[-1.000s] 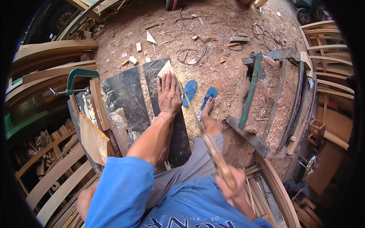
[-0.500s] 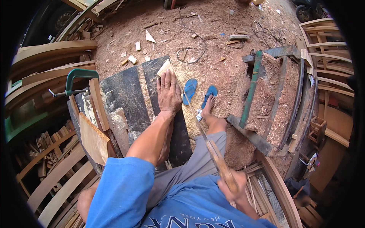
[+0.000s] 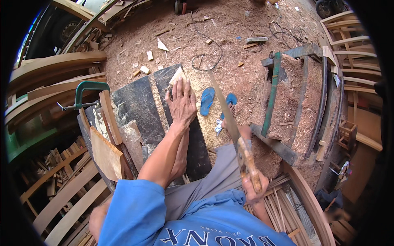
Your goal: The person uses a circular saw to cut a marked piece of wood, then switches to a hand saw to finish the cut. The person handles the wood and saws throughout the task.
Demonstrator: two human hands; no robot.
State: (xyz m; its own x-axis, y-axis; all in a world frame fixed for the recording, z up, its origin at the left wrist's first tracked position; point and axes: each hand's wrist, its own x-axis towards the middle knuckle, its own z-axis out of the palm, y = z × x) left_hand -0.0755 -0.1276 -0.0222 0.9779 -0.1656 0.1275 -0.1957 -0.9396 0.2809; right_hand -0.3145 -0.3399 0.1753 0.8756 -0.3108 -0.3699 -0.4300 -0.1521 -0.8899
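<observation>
Fingers (image 3: 185,91) of the left hand (image 3: 182,104) lie flat and spread, pressing a pale wood piece (image 3: 177,75) onto the dark plank (image 3: 174,123). Right hand (image 3: 253,186) is wrapped closed around a long blade's handle (image 3: 248,162), nearer the body than the wood piece; the blade (image 3: 223,104) runs up and leftward, its tip just right of that piece

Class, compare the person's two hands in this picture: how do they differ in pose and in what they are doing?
The left hand lies flat, fingers spread, pressing a pale wood piece onto the dark slab; the right hand is closed in a fist around the handle of a long blade. The left hand is stretched far forward on a straight arm; the right hand stays close to the body. Both are bare.
</observation>
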